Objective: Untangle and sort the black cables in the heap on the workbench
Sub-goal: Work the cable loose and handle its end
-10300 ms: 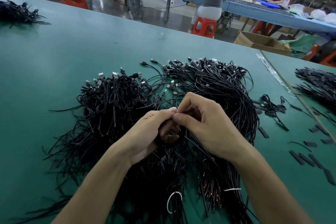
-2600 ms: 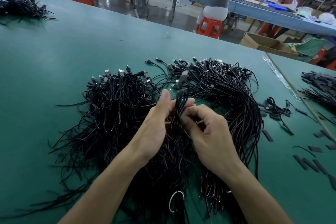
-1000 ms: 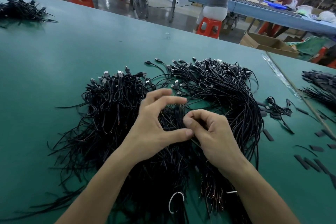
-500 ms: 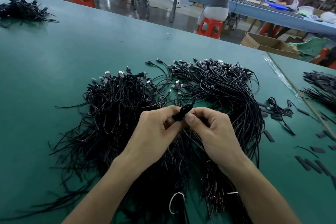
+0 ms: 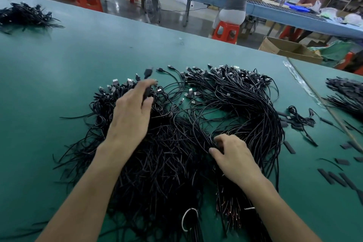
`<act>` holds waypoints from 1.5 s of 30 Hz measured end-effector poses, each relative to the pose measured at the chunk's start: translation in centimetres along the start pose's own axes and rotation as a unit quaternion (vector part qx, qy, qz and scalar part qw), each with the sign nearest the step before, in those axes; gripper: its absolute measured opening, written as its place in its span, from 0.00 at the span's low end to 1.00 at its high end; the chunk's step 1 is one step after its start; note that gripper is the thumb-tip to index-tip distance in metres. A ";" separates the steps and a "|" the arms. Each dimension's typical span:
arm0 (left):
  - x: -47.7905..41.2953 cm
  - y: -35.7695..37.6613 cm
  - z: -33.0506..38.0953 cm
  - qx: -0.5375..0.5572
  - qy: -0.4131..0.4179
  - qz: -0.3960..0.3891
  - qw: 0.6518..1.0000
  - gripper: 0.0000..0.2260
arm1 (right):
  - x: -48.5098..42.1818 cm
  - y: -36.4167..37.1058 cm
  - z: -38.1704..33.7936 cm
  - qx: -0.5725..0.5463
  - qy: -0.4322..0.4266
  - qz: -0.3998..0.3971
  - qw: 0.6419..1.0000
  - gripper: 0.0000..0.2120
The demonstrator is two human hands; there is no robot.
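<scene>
A big heap of black cables with USB plugs at the far ends covers the green workbench. My left hand reaches out over the left pile and holds one black cable between thumb and fingers, its plug end sticking up, blurred by motion. My right hand rests on the right bundle with its fingers curled into the strands; which strands it grips is hidden. A white tie loop lies at the heap's near end.
Short black sleeve pieces and a small coiled cable lie to the right. Another cable pile sits at the far left, more cables at the far right. A seated person works at a blue bench behind.
My hands have parted. The left hand carried a cable forward and left over the left pile; the right hand dropped down onto the right bundle.
</scene>
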State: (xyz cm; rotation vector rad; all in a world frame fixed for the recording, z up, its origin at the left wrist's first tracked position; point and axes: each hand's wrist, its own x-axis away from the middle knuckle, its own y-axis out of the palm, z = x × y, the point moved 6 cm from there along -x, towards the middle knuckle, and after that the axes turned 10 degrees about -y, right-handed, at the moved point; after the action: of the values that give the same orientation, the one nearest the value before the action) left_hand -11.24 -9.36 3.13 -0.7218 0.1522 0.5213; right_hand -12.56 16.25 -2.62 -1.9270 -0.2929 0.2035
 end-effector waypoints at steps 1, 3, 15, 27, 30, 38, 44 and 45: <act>-0.7 -0.2 -0.6 -0.019 -0.013 0.012 1.000 0.18 | -0.1 0.3 -0.4 0.028 -0.009 -0.009 1.000 0.16; -1.8 -0.3 -1.6 -0.079 -0.033 0.039 0.996 0.18 | -0.3 0.6 -1.1 0.066 -0.021 -0.006 0.998 0.14; -3.6 -0.2 -6.7 -0.242 -0.127 0.083 0.958 0.13 | -0.6 0.3 -2.4 -0.002 -0.028 0.025 0.999 0.07; 2.5 5.2 2.7 0.081 0.141 -0.182 0.970 0.18 | 1.7 -5.9 -13.3 -0.261 -0.240 0.059 0.933 0.08; 2.4 6.3 2.6 0.135 0.122 -0.195 0.964 0.13 | 2.6 -5.1 -15.2 -0.225 -0.283 -0.008 0.932 0.06; 1.1 3.2 -0.1 0.294 0.002 0.037 0.955 0.19 | 1.0 -7.6 -6.2 -0.194 -0.114 0.132 0.965 0.13; 1.0 -1.7 0.1 0.264 0.038 0.153 0.952 0.21 | 0.4 -8.1 1.7 -0.031 0.046 0.175 0.983 0.13; 0.9 -1.9 0.1 0.235 0.055 0.144 0.960 0.20 | 0.3 -7.6 2.6 -0.007 0.072 0.137 0.988 0.13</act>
State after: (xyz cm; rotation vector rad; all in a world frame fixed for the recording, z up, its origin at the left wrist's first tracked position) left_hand -9.46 -10.09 4.08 -0.2617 0.4728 0.6916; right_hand -13.77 21.28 3.48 -1.9800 0.0691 0.2417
